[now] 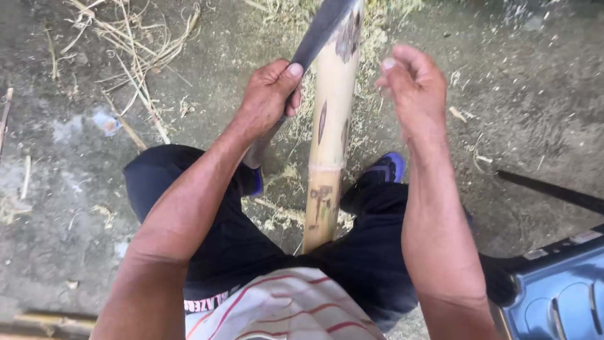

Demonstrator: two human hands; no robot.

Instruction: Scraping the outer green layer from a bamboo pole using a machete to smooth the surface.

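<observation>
- While the left hand (267, 94) is closed around the handle of a long dark blade (318, 34), that blade lies along the upper part of a bamboo pole (330, 132), touching it.
- The pole stands tilted between the person's knees, its lower end hidden behind dark shorts (251, 245).
- The right hand (412, 88) hovers just beside the pole, fingers loosely curled and blurred, holding nothing that shows.
- Judging by the pale shavings (283, 217) around the feet, some scraping or trimming is done; dark patches on the pole suggest more is left.
- The ground (63, 208) is rough grey concrete, littered with dry straw (135, 50) and chips.
- A blue plastic chair (560, 289) sits at the right edge, and a blue shoe (385, 169) shows past the pole.
</observation>
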